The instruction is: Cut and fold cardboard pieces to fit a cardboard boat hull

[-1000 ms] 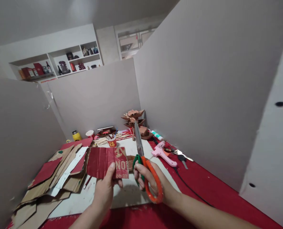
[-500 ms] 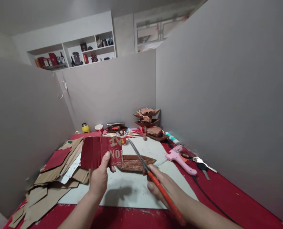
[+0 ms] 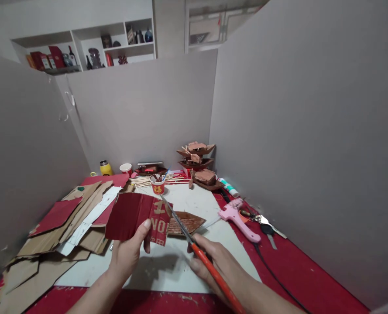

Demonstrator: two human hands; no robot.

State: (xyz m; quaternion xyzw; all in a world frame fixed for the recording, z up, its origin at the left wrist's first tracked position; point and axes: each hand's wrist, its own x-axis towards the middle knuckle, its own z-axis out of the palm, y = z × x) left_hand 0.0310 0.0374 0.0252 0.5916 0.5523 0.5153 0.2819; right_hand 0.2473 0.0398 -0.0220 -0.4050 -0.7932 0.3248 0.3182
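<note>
Here's the red cardboard (image 3: pixel 130 218), up above the white board (image 3: pixel 192 196), pinched between thumb and fingers of the left hand (image 3: pixel 126 250). The right hand (image 3: pixel 221 261), apart from it, grips 1 pair of scissors (image 3: pixel 213 273), blades at the cardboard's right edge; touching, can't tell. Just beyond, 1 brown boat (image 3: pixel 189 223) lies on the board. Cardboard scraps (image 3: pixel 43 283) heap left; right, a pink glue gun (image 3: pixel 242 224) rests on the red tabletop (image 3: pixel 305 270).

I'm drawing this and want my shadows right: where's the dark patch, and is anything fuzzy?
In the head view, a soft shadow lies on the white board, between the left hand and right hand; also in the head view, the far shelves look a bit fuzzy.
</note>
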